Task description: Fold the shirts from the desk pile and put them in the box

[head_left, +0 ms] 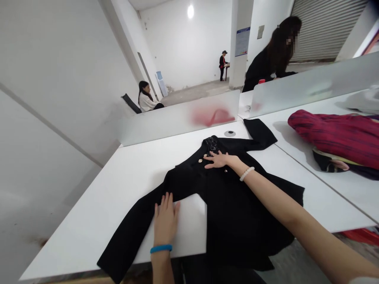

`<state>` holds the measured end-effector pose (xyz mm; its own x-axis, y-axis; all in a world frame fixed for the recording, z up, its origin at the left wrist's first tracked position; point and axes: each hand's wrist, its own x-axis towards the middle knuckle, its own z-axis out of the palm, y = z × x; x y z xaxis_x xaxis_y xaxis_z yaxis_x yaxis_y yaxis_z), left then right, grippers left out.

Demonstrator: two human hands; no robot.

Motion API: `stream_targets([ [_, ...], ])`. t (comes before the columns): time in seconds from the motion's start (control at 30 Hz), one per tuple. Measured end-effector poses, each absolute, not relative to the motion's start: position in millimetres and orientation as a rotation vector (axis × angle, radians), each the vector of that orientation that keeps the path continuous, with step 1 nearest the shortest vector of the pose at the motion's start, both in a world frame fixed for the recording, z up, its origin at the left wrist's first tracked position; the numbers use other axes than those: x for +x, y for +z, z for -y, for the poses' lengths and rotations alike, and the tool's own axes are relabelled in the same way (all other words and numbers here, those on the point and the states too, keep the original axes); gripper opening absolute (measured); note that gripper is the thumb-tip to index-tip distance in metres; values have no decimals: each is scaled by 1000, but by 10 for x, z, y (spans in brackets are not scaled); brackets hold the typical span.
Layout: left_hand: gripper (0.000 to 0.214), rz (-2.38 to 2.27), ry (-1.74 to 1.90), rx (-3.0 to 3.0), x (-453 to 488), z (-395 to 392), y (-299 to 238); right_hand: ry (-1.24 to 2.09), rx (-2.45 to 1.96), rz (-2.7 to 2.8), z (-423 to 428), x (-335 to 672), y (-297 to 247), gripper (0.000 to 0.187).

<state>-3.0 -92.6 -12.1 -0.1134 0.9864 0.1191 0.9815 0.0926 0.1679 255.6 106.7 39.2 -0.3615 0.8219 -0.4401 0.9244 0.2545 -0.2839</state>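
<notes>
A black long-sleeved jacket [233,205] with gold-coloured buttons lies spread on the white table [97,185], its lower hem hanging over the front edge. My left hand [166,219], with a blue band at the wrist, rests flat at the inner edge of the left sleeve, fingertips on the cloth. My right hand [218,159], wearing a white beaded bracelet, lies with fingers spread on the chest near the collar and buttons. Dark shiny trim [212,142] shows at the neck. The other sleeve stretches away to the back right.
Frosted dividers [174,122] line the table's back edge. A grommet [230,133] sits behind the jacket. Red and dark plaid cloth [337,132] is heaped at the right. One person [266,59] leans beyond the divider; another [146,98] sits farther left, and a third stands far back.
</notes>
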Motion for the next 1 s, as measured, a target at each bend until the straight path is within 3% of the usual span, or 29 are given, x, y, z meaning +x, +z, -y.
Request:
stream_targets([
  [0.27,53,-2502,621,1663,-774,936,-184,-573,2272,-2078,-1322,2673,136,89],
  [0.47,53,-2460,604,1771,-648,956,-159,-624,1823,-2401,-1046,2976,331,81],
  [0.67,52,-2598,641,1554,-1045,922,-109,-576,1612,-2693,96,3747,334,86],
  [0.8,45,-2699,571,1470,-1126,887,29,-532,1759,-2822,871,3875,71,69],
  [1.0,57,-2532,622,1641,-621,1389,-108,-406,2054,-2922,1342,3564,-77,49],
])
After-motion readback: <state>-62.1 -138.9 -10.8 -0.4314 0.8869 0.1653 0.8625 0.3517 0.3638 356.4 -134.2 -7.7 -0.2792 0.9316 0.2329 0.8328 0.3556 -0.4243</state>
